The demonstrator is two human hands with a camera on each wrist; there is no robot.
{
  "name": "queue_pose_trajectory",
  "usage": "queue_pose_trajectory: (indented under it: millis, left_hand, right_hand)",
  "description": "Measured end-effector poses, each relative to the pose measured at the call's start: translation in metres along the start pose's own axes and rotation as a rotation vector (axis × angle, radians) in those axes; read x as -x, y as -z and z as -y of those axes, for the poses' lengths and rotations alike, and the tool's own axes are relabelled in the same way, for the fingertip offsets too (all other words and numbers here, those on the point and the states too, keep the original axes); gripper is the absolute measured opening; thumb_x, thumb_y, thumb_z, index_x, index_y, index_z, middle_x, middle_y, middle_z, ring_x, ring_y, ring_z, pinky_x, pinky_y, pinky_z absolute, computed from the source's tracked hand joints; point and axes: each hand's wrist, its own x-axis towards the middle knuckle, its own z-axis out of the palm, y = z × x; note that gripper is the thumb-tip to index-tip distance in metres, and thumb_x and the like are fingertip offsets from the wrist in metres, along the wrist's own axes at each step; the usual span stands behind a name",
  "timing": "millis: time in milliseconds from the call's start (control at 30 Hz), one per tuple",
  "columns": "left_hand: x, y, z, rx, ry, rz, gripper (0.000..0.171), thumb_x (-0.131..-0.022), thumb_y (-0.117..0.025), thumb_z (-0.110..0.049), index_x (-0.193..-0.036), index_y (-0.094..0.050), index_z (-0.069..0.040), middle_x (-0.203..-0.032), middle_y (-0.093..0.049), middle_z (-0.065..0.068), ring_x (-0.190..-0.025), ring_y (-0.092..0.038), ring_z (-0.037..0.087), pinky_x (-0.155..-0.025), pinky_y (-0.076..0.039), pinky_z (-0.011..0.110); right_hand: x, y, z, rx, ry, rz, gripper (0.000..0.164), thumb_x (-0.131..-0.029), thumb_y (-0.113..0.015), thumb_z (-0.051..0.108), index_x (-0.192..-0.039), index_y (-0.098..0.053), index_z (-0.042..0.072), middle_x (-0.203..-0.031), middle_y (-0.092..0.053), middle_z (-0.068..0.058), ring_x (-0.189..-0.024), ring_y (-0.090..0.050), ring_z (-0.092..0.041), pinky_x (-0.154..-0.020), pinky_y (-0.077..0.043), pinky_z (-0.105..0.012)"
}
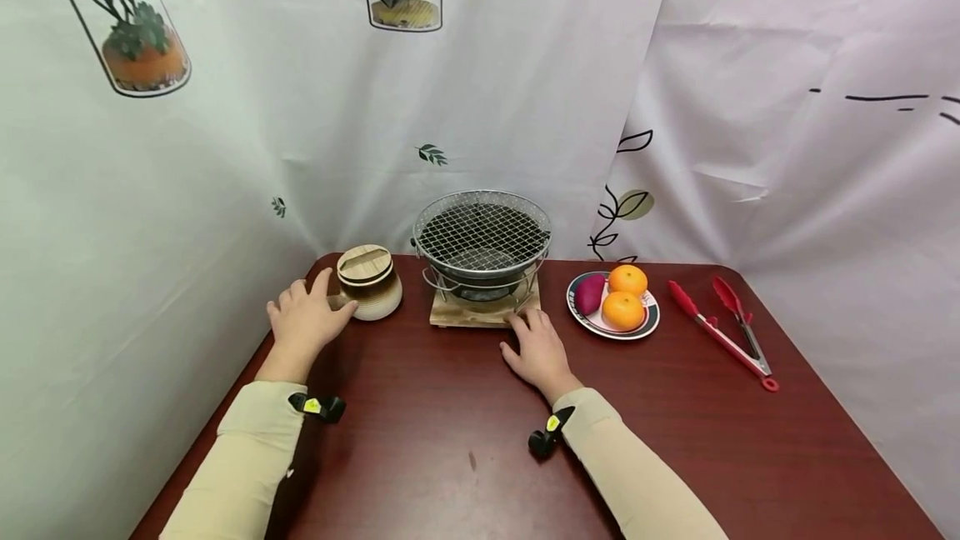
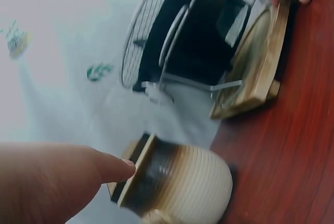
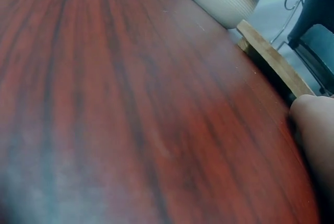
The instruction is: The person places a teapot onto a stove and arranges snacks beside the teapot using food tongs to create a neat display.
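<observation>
My left hand (image 1: 303, 319) is spread beside a small brown-and-cream ribbed pot (image 1: 377, 297) with a flat wooden lid (image 1: 364, 263). The thumb (image 2: 99, 169) overlaps the lid's edge in the left wrist view; whether it touches cannot be told. A round tabletop grill (image 1: 483, 273) with a wire mesh top stands on a wooden board (image 1: 472, 315). My right hand (image 1: 538, 352) is at the board's front right edge, fingertips at the wood and thumb apart from it. In the right wrist view only part of this hand (image 3: 318, 130) shows, next to the board's end.
Right of the grill, a patterned plate (image 1: 651, 325) holds two oranges (image 1: 624, 311) and a purple oval item (image 1: 590, 294). Red-tipped tongs (image 1: 723, 340) lie spread farther right on the dark red table (image 1: 450, 440). A printed white curtain (image 1: 495, 107) hangs behind and along the sides.
</observation>
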Motion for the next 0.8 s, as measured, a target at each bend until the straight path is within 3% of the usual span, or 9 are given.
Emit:
queue_pose_trajectory:
  millis: [300, 533, 800]
  left_hand:
    - [-0.015, -0.005, 0.021, 0.039, 0.074, 0.054, 0.085, -0.09, -0.064, -0.055, -0.155, -0.031, -0.01, -0.138, -0.038, 0.039, -0.121, -0.042, 0.061, -0.094, -0.034, 0.074]
    - [-0.025, -0.01, 0.041, 0.267, 0.097, 0.131, 0.093, -0.09, -0.066, -0.056, -0.156, -0.03, -0.002, -0.147, -0.041, 0.035, -0.133, -0.042, 0.052, -0.102, -0.038, 0.067]
    - [-0.027, -0.024, 0.053, 0.527, 0.157, 0.168, 0.09, -0.091, -0.068, -0.052, -0.153, -0.033, 0.003, -0.148, -0.04, 0.033, -0.133, -0.043, 0.044, -0.107, -0.038, 0.056]
  right_hand:
    - [0.001, 0.001, 0.0, -0.012, -0.006, 0.014, 0.047, -0.087, -0.075, 0.03, -0.129, -0.065, 0.013, -0.123, -0.054, -0.013, -0.12, -0.05, -0.034, -0.102, -0.044, -0.049]
    - [0.001, 0.0, -0.001, -0.018, 0.005, -0.005, 0.047, -0.085, -0.076, 0.029, -0.128, -0.065, 0.012, -0.122, -0.053, -0.014, -0.119, -0.05, -0.035, -0.103, -0.044, -0.05]
    - [0.001, -0.001, -0.001, -0.016, 0.011, -0.017, 0.047, -0.085, -0.076, 0.03, -0.127, -0.065, 0.012, -0.122, -0.054, -0.014, -0.118, -0.05, -0.035, -0.103, -0.043, -0.049]
